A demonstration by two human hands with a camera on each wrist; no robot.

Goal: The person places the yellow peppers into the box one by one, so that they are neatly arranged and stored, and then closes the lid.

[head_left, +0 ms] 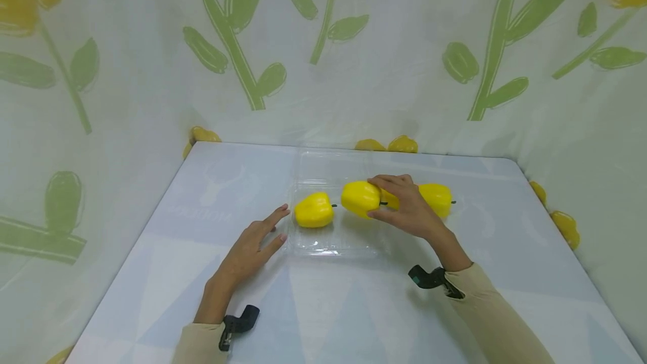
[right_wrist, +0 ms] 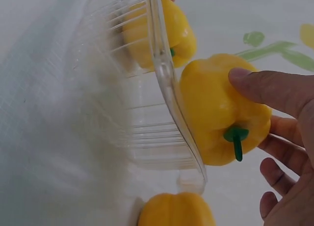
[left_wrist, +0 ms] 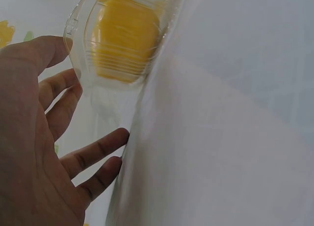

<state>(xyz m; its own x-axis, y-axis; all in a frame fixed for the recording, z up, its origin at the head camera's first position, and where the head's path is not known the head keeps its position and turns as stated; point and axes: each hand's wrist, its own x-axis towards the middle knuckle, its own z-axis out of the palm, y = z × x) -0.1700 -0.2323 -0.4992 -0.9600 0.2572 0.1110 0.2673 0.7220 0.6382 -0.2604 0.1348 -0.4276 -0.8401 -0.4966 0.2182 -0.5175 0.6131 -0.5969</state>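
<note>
A clear plastic container (head_left: pixel 331 247) lies on the table, its flap spread toward the back. One yellow bell pepper (head_left: pixel 314 210) sits inside at the left. My right hand (head_left: pixel 406 206) pinches a second yellow bell pepper (right_wrist: pixel 221 108) between thumb and fingers, at the container's rim in the right wrist view; its green stem points toward the wrist. More yellow pepper (head_left: pixel 437 199) shows beyond the right hand, partly covered by it. My left hand (head_left: pixel 253 246) is at the container's left side, fingers spread and fairly straight, with fingertips at the clear rim (left_wrist: pixel 73 27) in the left wrist view.
The pale table (head_left: pixel 212 201) has a blue triangle pattern, and its back edge runs behind the container. Curtains (head_left: pixel 384 83) printed with flowers and leaves hang around the back and sides. A dark wrist camera (head_left: pixel 427 277) sits on each forearm.
</note>
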